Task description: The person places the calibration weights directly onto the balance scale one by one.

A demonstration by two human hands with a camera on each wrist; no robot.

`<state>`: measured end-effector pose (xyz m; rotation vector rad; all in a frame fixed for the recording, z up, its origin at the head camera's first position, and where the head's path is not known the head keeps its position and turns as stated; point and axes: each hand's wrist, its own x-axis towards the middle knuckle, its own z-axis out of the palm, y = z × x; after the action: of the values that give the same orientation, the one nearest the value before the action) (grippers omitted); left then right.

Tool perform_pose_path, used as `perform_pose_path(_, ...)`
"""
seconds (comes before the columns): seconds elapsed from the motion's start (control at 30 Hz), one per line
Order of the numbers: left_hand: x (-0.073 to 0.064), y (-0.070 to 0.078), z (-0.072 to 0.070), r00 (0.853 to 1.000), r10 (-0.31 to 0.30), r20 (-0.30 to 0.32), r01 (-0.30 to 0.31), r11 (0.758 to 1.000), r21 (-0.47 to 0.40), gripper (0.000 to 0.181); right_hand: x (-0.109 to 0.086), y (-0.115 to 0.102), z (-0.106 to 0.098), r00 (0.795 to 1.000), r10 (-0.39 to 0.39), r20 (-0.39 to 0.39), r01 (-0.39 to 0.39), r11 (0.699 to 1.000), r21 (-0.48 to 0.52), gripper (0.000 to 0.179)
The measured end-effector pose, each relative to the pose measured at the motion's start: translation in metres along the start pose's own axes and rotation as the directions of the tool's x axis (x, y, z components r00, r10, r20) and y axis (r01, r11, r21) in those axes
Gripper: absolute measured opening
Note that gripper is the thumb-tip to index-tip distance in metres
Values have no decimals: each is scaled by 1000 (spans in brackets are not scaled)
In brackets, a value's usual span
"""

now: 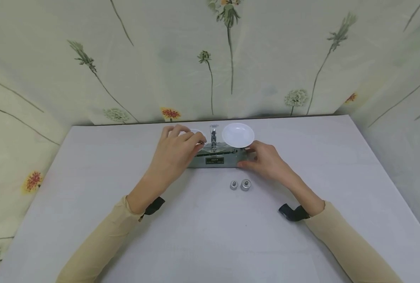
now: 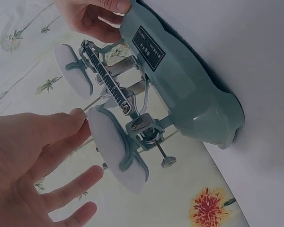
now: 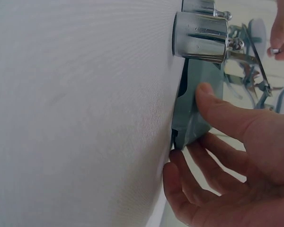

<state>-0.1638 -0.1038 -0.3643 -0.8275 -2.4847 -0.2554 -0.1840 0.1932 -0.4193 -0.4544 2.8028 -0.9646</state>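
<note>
Scale base (image 2: 199, 106): smoothly finished, softly glossy. Pans (image 1: 238, 135): seen as smooth plastic. Weights (image 3: 200, 38): polished, shiny metal. Tablecloth (image 3: 85, 118): matt, finely textured.

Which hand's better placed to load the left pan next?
Left, I'd say: the left hand pinches a small metal piece by the left pan, while the right hand holds the balance base at its right end.

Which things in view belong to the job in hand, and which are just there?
Job in hand:
balance scale, gripped by the right hand
small metal piece, pinched by the left hand
probably the smaller weight and larger weight

Just there:
flowered backdrop
white tabletop
black wrist gear
</note>
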Motion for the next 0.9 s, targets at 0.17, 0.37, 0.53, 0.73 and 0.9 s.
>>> perform_pose_path(0.17,3,0,4,1000,10,21,-10,1000,1,5,0,1,0,1000,1,2,-1,1000,5,62)
perform_pose_path(0.37,5,-1,7,999,2,46,-1,1000,-9,6,0,1,0,1000,2,3,-2,1000,-2,61)
perform_pose_path(0.53,7,-2,8,999,-3,52,4,1000,-11,5,0,1,-1,1000,2,3,-2,1000,0,61)
perform_pose_path(0.73,10,-3,6,998,-19,65,18,1000,8,5,-1,0,-1,1000,-3,1,3,1000,8,61)
perform_pose_path(0.9,11,-8,4,997,-44,60,42,999,32,5,-1,0,-1,1000,2,3,-2,1000,5,61)
